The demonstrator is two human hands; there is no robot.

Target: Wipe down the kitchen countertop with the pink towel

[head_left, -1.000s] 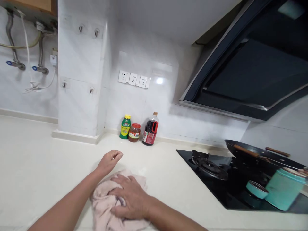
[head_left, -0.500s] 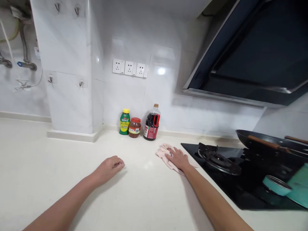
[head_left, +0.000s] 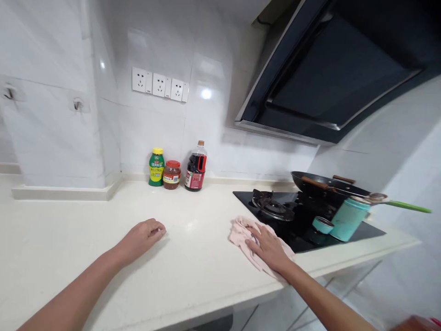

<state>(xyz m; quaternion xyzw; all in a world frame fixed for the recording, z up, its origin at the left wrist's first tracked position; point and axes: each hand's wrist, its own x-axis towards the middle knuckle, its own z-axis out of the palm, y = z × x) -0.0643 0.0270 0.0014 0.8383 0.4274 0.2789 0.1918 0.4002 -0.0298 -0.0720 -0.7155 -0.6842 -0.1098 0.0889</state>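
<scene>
A pale pink cloth lies rumpled on the white countertop, reaching over the near left corner of the black gas stove. My right hand presses on the cloth, its fingers bent into the fabric. To the left, my left hand hovers at or just above the counter, fingers loosely curled together with nothing visible in them. Beyond both hands, against the wall, stand a green bottle with a yellow cap, a red-lidded jar and a bottle of dark sauce.
On the stove are a wok with wooden handles, a burner grate, a turquoise canister and its small turquoise lid-like piece. A dark range hood overhangs the stove. A tiled pillar stands at left.
My right hand has drawn the cloth towards the counter's front edge, beside the stove. My left hand keeps its curled shape. The view has turned to the right.
</scene>
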